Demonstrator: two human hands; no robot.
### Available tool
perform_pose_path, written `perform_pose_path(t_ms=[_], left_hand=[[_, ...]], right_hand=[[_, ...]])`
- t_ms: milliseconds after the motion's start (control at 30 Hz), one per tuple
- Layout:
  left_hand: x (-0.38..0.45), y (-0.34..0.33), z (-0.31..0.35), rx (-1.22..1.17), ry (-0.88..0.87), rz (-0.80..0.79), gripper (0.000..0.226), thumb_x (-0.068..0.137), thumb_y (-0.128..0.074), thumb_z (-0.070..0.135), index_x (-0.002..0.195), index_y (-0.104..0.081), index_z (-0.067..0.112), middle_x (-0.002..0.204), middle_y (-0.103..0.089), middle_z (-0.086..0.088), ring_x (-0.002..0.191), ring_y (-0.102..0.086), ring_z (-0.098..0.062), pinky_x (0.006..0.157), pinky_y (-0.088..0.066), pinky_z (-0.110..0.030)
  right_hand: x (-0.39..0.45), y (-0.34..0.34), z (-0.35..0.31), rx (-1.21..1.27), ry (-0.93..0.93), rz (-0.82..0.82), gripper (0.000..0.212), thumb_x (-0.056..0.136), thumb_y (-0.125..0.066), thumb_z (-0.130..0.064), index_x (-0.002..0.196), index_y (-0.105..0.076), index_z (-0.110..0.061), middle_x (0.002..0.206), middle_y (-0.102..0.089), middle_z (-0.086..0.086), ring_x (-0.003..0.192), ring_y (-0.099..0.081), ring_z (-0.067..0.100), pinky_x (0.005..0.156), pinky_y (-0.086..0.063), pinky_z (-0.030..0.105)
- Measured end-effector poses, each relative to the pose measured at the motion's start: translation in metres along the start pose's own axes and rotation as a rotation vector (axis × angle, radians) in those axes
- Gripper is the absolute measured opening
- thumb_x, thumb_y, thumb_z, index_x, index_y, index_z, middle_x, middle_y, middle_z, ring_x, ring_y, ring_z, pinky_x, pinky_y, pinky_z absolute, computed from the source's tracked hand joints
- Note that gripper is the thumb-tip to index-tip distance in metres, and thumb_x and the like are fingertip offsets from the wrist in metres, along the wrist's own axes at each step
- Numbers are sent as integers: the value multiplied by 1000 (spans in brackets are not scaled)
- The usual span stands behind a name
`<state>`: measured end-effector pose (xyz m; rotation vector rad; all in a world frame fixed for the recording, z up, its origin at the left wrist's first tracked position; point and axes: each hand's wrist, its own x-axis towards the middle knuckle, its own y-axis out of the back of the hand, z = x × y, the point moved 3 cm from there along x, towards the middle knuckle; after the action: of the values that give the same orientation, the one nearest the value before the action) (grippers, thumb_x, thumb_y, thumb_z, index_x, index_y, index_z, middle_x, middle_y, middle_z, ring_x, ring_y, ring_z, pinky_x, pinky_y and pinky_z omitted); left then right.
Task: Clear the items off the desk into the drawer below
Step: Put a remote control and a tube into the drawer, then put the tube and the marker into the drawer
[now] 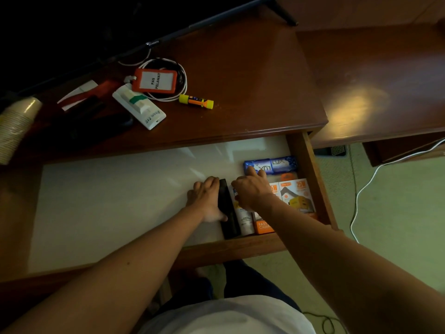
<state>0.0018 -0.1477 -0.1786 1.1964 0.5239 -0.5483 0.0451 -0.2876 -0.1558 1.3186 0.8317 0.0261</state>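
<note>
Two hands [207,198] in drawer [310,179] | two charger boxes [297,196] | one black case [227,210]

We read "PAS PELAWAT" on the white card in the orange badge holder [154,81] lying on the bench [240,88]. The white device [139,109] beside it carries green lettering that looks like "Roam EYE", though we cannot be sure. In the drawer [310,174], the blue soap packs [271,165] say "LUX". The orange and white charger boxes [295,196] show "25W", and one reads "FAST CHA", the rest cut off.
</note>
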Motion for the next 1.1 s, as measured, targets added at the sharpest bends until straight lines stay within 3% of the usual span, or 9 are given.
perform_pose_path(t_ms=[200,500,567,667,767,833,933,1033,1100], left_hand=[[-1,4,-1,57,-47,29,127,64,-84,60,159,-11,19,164,-15,-1,144,-21,-34,111,-33,-51],[-9,12,-7,11,-53,23,107,82,-71,53,160,-5,20,168,-4,1,149,-16,-33,115,-28,-50],[-14,22,-12,-94,-31,114,92,88,-68,44,159,-15,20,168,-9,-2,149,-22,-34,115,-33,-49],[-26,54,-23,-319,5,359,69,92,-66,30,152,-37,14,158,-34,-9,141,-40,-32,112,-39,-41],[-40,98,-36,-482,48,636,39,90,-67,18,128,-59,14,128,-58,-8,112,-60,-29,87,-50,-35],[-46,126,-45,-559,89,775,27,87,-67,13,114,-63,15,113,-60,-5,102,-61,-25,77,-44,-29],[-40,160,-61,-636,206,877,30,88,-66,14,117,-59,15,126,-56,-11,112,-58,-28,79,-44,-30],[-25,186,-75,-611,398,895,45,89,-69,25,130,-51,17,137,-46,-14,119,-55,-35,83,-50,-38],[-14,201,-81,-507,510,894,53,89,-68,32,135,-46,19,138,-43,-14,121,-52,-36,82,-50,-41]], right_hand=[[-2,-2,2,15,-5,1,36,91,-64,-35,125,-62,-23,123,-65,0,133,-34,32,103,-30,52],[-1,10,-6,68,-25,47,34,89,-64,-27,122,-60,-20,121,-64,3,129,-38,32,103,-33,52],[0,22,-12,157,-37,142,37,90,-61,-24,127,-58,-18,123,-64,4,125,-43,32,101,-37,49],[5,52,-22,351,-61,415,38,88,-54,-18,126,-62,-16,118,-67,8,109,-54,32,86,-48,42],[16,89,-34,517,-51,637,27,84,-53,-15,108,-66,-12,101,-69,9,93,-59,34,73,-49,40],[26,114,-40,530,-30,716,15,82,-52,-16,93,-60,-11,88,-63,10,81,-57,36,65,-46,40],[40,145,-43,528,-23,758,22,80,-50,-21,97,-59,-10,94,-61,13,84,-55,36,66,-48,42],[56,165,-38,456,-76,693,37,88,-54,-26,123,-56,-13,115,-57,11,103,-51,33,83,-48,47],[67,174,-33,409,-105,647,38,92,-52,-27,128,-53,-15,123,-53,10,112,-47,33,91,-42,47]])
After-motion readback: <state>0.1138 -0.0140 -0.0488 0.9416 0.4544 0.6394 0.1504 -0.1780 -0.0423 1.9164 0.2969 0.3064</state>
